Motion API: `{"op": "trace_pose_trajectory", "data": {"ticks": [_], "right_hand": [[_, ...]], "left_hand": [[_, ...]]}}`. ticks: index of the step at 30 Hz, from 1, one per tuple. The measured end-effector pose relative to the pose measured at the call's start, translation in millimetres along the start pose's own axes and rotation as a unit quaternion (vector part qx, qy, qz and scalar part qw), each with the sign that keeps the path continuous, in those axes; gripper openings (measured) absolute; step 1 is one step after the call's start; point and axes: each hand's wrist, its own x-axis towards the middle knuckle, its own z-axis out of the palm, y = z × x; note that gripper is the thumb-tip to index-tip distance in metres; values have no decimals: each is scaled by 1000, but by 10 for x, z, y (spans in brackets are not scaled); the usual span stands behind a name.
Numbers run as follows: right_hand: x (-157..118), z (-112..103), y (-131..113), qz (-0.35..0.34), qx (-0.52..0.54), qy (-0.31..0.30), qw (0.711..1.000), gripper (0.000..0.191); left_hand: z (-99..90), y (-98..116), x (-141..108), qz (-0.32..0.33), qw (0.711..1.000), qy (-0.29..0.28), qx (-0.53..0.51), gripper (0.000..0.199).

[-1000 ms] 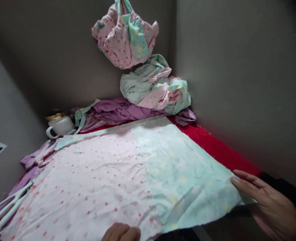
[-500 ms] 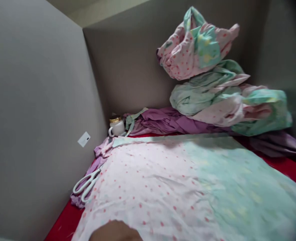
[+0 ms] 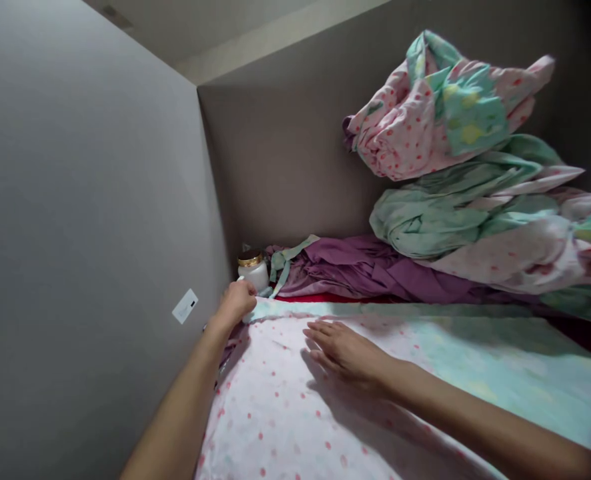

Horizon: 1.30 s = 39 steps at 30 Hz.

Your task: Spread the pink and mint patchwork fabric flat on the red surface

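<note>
In the head view, the left hand [image 3: 236, 301] is closed on the far left corner of the cloth [image 3: 285, 407] (pink with red dots, mint green toward the right), just beside a white jar [image 3: 254, 270] with a gold lid. The right hand [image 3: 344, 349] lies flat and open on the cloth, fingers spread. Purple fabric [image 3: 370, 270] lies behind, with bundles [image 3: 455, 173] piled on it. A small label [image 3: 185, 306] is stuck on the left wall [image 3: 75, 233]; its writing is too small to read.
</note>
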Motion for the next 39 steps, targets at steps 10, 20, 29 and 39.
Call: {"op": "trace_pose_trajectory", "data": {"ticks": [10, 20, 29, 39], "right_hand": [[472, 277, 110, 7, 18, -46, 999, 55], [477, 298, 122, -2, 44, -67, 997, 59], [475, 280, 110, -5, 52, -73, 996, 59], [465, 310, 143, -1, 59, -78, 995, 59]], "left_hand": [[355, -301, 187, -44, 997, -33, 48, 31], [422, -328, 209, -54, 997, 4, 56, 19], [455, -353, 213, -51, 998, 26, 26, 23], [627, -617, 383, -47, 990, 62, -119, 28]]}}
